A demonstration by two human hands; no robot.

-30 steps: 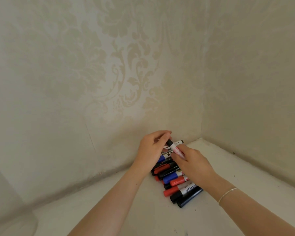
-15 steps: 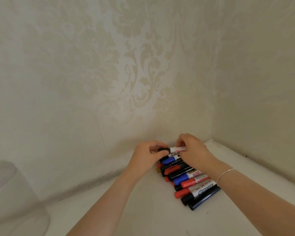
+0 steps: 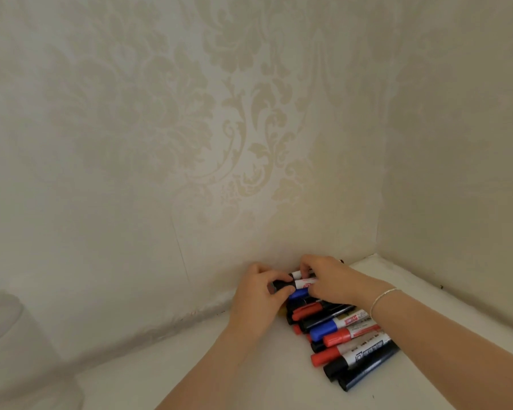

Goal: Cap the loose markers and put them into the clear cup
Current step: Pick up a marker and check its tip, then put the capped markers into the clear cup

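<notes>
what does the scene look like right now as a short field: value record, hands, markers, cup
left hand: pinches the black cap end of a marker
right hand: grips the white barrel of the same marker
marker pile: red, blue and black markers lying side by side on the white surface, under and beside the hands
clear cup: far left edge, apart from the pile, no markers seen in it
setting: corner of patterned walls

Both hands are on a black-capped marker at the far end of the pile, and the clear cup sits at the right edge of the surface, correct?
Not quite. The head view shows the clear cup at the left edge. Left hand and right hand do hold the black-capped marker at the pile's far end.
</notes>
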